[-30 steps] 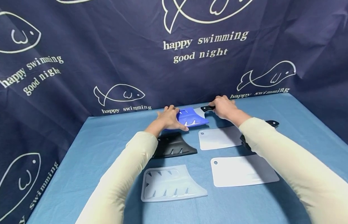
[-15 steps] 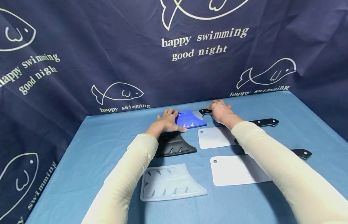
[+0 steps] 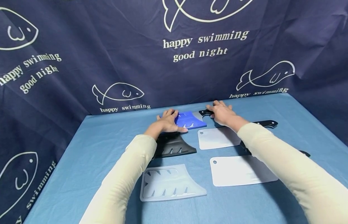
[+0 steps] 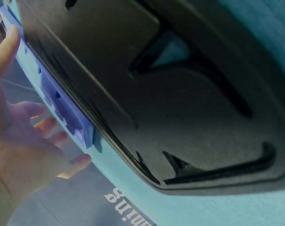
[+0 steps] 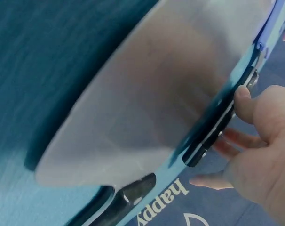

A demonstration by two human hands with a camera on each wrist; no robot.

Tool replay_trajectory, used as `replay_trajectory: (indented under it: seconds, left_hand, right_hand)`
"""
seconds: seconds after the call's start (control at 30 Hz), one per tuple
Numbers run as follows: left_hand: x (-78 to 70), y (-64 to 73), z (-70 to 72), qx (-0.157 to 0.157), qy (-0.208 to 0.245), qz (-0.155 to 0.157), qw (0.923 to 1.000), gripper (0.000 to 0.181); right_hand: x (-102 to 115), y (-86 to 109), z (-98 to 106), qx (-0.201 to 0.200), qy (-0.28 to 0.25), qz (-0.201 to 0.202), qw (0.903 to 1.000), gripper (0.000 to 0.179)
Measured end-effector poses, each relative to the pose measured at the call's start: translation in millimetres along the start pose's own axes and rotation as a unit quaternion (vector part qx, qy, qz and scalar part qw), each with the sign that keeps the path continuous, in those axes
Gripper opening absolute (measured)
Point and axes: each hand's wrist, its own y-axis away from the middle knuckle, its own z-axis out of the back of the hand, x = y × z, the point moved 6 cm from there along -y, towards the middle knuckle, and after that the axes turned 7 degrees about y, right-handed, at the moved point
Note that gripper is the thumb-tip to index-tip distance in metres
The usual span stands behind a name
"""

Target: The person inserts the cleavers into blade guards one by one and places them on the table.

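Note:
At the back of the table lies a cleaver whose blade sits in a blue blade guard. My left hand holds the guard's left part, thumb at the near edge and fingers spread at the far one. My right hand loosely holds the black handle; in the right wrist view the thumb touches it and the fingers reach behind. A strip of bare blade shows between guard and handle. Nearer to me lie a black blade guard, partly under my left wrist, and a translucent white guard.
Two unsheathed cleavers lie on the right, the back one and the front one, both partly hidden by my right forearm. A blue cloth covers the table. A navy curtain with fish prints stands right behind it.
The blue guard and its cleaver have come slightly down and toward me, the hands moving with them. Over the last half second they hardly move; the right forearm shifts a little right.

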Motion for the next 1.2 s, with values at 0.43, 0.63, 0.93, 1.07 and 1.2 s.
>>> replay_trajectory:
  seconds: [0.43, 0.63, 0.93, 1.07, 1.2]
  left_hand:
    - [3.7, 30.6, 5.8, -0.061, 0.005, -0.048, 0.9969, 0.106]
    - [9.2, 57.9, 1.4, -0.096, 0.012, -0.07, 0.9928, 0.102]
    - [22.3, 102.1, -7.6, -0.131, 0.023, -0.086, 0.9873, 0.1]
    - [28.1, 116.6, -9.5, -0.142, 0.024, -0.085, 0.9859, 0.1]
    - [31.6, 126.1, -10.3, -0.146, 0.029, -0.083, 0.9854, 0.099]
  right_hand:
    - [-5, 43.3, 34, -0.076, -0.017, 0.07, 0.9945, 0.05]
    - [-17, 77.2, 45, -0.103, -0.016, 0.096, 0.9899, 0.047]
    - [-47, 117.2, 47, -0.116, -0.006, 0.099, 0.9883, 0.048]
    - [-63, 128.9, 48, -0.116, -0.003, 0.089, 0.9893, 0.048]
    - [-77, 135.9, 51, -0.119, -0.011, 0.068, 0.9905, 0.05]
